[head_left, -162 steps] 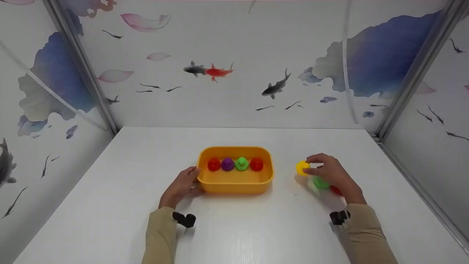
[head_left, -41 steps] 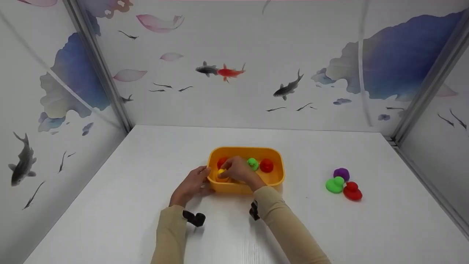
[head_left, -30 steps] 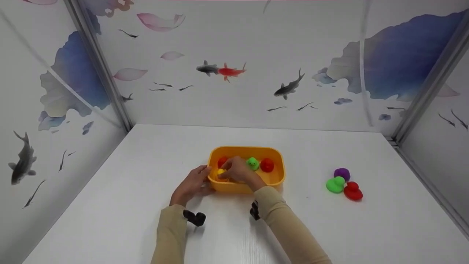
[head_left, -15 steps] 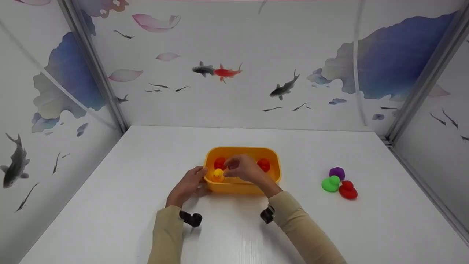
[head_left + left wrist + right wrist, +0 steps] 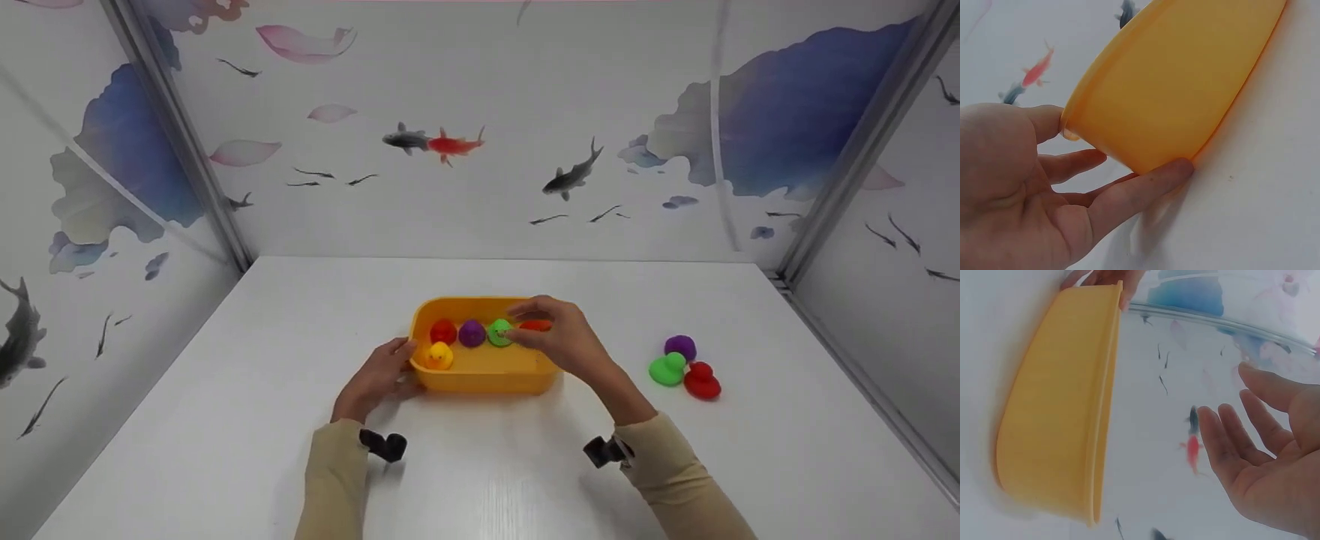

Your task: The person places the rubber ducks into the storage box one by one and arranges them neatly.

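Note:
An orange-yellow plastic bin (image 5: 487,384) stands on the table. My left hand (image 5: 371,381) holds its left end; in the left wrist view the thumb is at the rim and the fingers lie against the outer wall. A yellow toy duck (image 5: 439,357) sits in the bin's front left corner. Behind it runs a row: a red toy (image 5: 443,332), a purple toy (image 5: 472,334), a green duck (image 5: 500,333) and a red toy (image 5: 534,325) partly hidden by my right hand. That right hand (image 5: 574,341) hovers over the bin's right end, fingers spread and holding nothing.
On the table to the right sit a purple toy (image 5: 680,347), a green duck (image 5: 667,370) and a red duck (image 5: 702,381), close together. White panels (image 5: 480,217) printed with fish stand behind the table and at both sides.
My right hand brought the yellow duck from the right-hand group into the bin, let it go at the front left, and moved back rightward. The left hand has stayed at the bin.

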Motion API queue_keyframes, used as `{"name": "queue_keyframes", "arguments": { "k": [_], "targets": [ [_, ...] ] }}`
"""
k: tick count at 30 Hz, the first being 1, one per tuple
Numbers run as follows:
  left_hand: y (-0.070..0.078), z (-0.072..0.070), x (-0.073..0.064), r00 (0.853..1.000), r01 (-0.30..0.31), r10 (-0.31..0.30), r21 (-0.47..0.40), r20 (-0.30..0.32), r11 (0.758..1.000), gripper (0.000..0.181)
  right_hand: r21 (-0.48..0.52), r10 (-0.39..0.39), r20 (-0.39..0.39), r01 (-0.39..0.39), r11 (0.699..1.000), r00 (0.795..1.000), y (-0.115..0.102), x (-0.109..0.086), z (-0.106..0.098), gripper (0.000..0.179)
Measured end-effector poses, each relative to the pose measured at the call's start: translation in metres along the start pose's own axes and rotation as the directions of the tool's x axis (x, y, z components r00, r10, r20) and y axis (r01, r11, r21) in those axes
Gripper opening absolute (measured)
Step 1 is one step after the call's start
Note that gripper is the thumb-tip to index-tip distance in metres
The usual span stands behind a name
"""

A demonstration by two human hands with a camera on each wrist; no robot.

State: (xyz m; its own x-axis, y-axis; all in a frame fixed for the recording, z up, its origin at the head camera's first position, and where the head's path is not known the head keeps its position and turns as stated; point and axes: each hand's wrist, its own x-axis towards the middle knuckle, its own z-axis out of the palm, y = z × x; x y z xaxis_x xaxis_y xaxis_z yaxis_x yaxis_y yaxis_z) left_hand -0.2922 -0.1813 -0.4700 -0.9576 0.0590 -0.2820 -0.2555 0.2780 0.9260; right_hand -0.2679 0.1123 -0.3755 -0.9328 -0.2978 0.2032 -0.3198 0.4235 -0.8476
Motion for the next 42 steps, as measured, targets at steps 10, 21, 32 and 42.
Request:
{"name": "queue_keyframes", "arguments": {
  "k": [10, 21, 32, 42],
  "targets": [
    [-0.002, -0.007, 0.0, 1.0, -0.001, 0.001, -0.032, 0.006, 0.999, 0.057, -0.064, 0.085, -0.117, -0.093, 0.994, 0.99, 0.019, -0.015, -0.053, 0.043],
    [-0.001, -0.004, -0.001, 0.999, 0.034, -0.035, -0.046, -0.015, 0.998, 0.058, -0.034, 0.094, -0.252, -0.106, 0.994, 0.963, 0.037, -0.03, -0.105, 0.054],
    [0.001, -0.003, -0.002, 1.0, 0.022, -0.022, -0.008, -0.009, 1.0, 0.056, -0.138, 0.152, -0.349, -0.211, 0.968, 0.925, 0.077, -0.045, -0.147, 0.06],
    [0.001, 0.001, -0.002, 1.0, 0.023, -0.023, 0.001, -0.004, 1.0, 0.06, -0.105, 0.222, -0.342, -0.272, 0.957, 0.913, 0.115, -0.055, -0.168, 0.066]
  ]
}}
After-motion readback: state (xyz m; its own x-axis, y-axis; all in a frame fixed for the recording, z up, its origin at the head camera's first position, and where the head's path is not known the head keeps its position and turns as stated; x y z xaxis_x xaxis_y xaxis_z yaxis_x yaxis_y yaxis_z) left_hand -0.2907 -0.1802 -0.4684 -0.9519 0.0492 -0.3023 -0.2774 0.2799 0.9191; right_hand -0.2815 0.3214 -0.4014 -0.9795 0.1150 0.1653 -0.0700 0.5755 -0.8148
